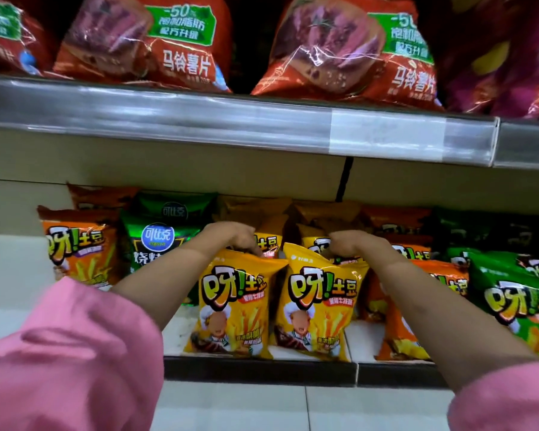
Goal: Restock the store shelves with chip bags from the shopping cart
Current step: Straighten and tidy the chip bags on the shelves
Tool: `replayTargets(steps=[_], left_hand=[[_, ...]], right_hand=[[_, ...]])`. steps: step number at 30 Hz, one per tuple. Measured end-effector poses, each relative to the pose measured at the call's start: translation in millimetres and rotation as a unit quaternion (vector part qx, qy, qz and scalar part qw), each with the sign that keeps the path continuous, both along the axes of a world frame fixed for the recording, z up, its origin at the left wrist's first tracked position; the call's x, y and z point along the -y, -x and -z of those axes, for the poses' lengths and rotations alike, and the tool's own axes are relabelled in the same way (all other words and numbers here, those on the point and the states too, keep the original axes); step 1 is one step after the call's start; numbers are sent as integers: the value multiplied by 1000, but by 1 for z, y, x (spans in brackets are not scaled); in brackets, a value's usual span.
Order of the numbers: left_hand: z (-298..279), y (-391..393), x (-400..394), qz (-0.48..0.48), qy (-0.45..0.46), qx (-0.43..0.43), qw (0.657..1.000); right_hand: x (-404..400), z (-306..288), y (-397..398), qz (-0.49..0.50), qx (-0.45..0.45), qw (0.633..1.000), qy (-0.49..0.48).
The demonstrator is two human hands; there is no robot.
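Note:
Two yellow chip bags stand upright side by side at the front of the lower shelf (262, 370). My left hand (231, 236) pinches the top edge of the left yellow bag (235, 306). My right hand (352, 242) grips the top edge of the right yellow bag (319, 309). More yellow bags stand in rows behind them, partly hidden by my hands. Both forearms reach in from pink sleeves at the bottom corners. The shopping cart is out of view.
Orange bags (75, 253) and dark green bags (156, 241) stand to the left; orange bags (417, 293) and bright green bags (517, 303) to the right. The upper shelf rail (231, 116) overhangs close above, carrying large red chip bags (339, 48).

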State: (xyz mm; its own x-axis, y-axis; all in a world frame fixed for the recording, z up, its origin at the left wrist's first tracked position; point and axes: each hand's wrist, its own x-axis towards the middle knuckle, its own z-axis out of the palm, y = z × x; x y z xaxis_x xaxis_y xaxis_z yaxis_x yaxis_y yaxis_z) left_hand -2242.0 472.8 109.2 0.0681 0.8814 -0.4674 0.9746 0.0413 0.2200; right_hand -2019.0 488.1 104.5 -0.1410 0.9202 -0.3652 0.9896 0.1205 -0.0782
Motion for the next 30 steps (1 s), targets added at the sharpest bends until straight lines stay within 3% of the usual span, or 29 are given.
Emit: replayTargets(steps=[4, 9, 13, 18, 23, 27, 30], left_hand=[[2, 3, -1, -12, -7, -20, 1000], [5, -1, 7, 7, -64, -47, 997], [0, 8, 6, -2, -55, -14, 998], [-4, 10, 24, 67, -230, 20, 971], [3, 20, 52, 134, -264, 72, 953], [13, 25, 64, 174, -200, -30, 964], [21, 22, 70, 191, -177, -101, 960]], right_hand=[[-4, 1, -6, 37, -24, 999, 2], [1, 9, 0, -4, 10, 1000, -26], [5, -1, -2, -1, -11, 1000, -23], [21, -13, 2, -9, -55, 995, -81], [49, -16, 12, -54, -74, 988, -126], [65, -9, 12, -67, 22, 996, -57], [73, 1, 12, -45, 16, 998, -27]])
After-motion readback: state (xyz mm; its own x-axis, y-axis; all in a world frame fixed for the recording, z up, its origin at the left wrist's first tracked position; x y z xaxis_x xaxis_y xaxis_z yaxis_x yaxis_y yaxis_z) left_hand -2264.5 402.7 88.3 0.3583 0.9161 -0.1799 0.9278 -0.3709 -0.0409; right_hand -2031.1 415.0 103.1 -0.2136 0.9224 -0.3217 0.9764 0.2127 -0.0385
